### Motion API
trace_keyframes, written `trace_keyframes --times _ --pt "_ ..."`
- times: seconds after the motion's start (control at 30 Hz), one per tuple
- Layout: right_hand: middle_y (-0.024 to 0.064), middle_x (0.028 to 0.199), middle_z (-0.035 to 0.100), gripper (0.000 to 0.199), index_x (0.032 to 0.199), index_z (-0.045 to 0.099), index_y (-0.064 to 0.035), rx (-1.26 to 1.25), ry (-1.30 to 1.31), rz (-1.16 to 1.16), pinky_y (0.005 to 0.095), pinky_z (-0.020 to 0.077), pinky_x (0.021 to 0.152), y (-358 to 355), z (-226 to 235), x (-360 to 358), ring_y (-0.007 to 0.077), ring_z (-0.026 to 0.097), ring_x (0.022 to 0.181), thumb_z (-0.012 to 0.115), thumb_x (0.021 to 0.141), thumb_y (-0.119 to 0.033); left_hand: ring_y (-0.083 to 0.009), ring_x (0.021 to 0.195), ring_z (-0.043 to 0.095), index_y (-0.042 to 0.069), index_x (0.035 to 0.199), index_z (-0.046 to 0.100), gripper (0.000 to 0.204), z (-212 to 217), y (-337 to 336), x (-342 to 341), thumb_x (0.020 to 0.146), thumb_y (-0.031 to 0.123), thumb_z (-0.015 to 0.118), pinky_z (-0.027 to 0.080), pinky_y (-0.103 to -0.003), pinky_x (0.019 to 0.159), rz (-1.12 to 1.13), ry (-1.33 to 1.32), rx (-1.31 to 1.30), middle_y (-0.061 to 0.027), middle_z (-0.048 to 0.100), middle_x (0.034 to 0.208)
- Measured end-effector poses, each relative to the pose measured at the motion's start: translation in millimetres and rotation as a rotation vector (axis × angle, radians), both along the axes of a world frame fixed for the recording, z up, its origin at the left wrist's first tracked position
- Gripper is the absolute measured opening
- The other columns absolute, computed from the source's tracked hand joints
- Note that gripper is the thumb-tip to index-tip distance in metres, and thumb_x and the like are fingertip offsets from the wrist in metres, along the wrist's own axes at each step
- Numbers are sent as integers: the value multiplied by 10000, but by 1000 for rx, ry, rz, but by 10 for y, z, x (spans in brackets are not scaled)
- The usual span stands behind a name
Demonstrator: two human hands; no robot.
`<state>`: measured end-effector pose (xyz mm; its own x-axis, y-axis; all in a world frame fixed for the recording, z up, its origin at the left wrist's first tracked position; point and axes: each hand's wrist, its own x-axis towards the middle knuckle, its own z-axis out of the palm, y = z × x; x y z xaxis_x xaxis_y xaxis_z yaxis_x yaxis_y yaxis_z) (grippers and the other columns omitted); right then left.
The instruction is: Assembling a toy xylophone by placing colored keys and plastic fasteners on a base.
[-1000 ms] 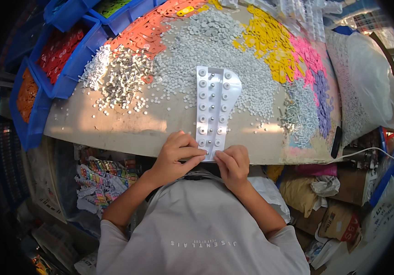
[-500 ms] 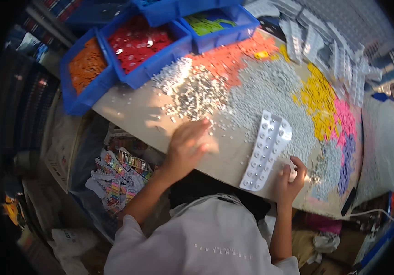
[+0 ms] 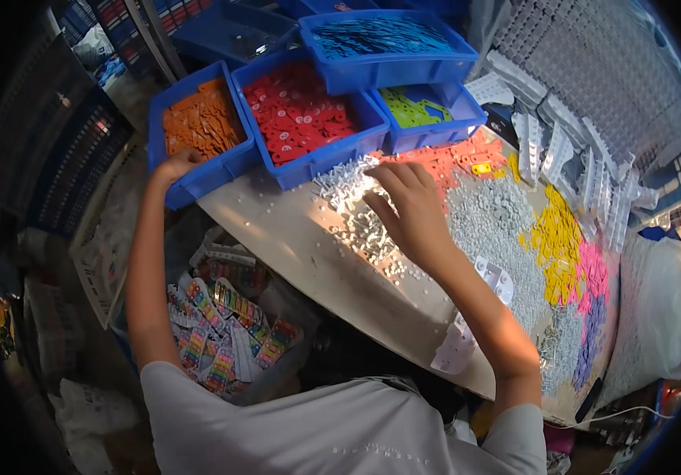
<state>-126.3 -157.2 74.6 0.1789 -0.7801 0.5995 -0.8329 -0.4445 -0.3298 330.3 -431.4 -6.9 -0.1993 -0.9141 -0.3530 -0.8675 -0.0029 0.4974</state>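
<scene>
My left hand (image 3: 180,165) reaches over the near rim of a blue bin (image 3: 206,176) of flat orange pieces (image 3: 206,119); its fingertips are too indistinct to show a hold. Over the tabletop, my right hand (image 3: 413,207) is open, thumb apart from the bent fingers. Those fingertips are at a pile of small white pins (image 3: 344,180) and shiny metal screws (image 3: 366,229). A long white plastic base (image 3: 457,348) with two rows of round studs lies near the table's front edge, partly hidden under my right forearm.
Blue bins hold red pieces (image 3: 297,111), green pieces (image 3: 412,109) and blue strips (image 3: 380,36). Grey rings (image 3: 491,214), yellow pieces (image 3: 556,237) and pink pieces (image 3: 592,273) cover the table's right. White bases (image 3: 566,150) are heaped behind. Multicoloured toy xylophones (image 3: 222,324) fill a container below.
My left hand has moved from the table's front edge up-left to the orange bin. My right hand has left the white base's side and crossed to the pins and screws. The view has shifted.
</scene>
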Motion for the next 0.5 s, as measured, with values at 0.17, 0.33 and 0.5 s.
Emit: trace_keyframes --times 0.17,0.33,0.5 --pt "192 991 695 302 1048 722 -35 237 113 -6 477 512 852 -1173 -136 176 385 647 957 656 943 -310 -201 789 681 -26 988 755 254 186 159 -236 803 148 740 537 -380 682 -127 56 170 -128 741 934" --pt "204 1086 726 490 1054 755 -30 758 251 -212 455 567 854 -1986 -205 271 383 699 1005 724 863 -479 -174 782 678 -17 925 751 190 46 95 -18 768 86 730 527 -375 666 -153 -80 149 -116 739 902" --pt "219 1079 725 508 1043 754 -62 911 569 13 452 549 885 -2469 -583 192 409 680 1048 802 760 -482 -158 523 488 -7 633 584 203 -87 -36 27 789 56 696 397 -415 516 -199 -78 78 -69 511 578"
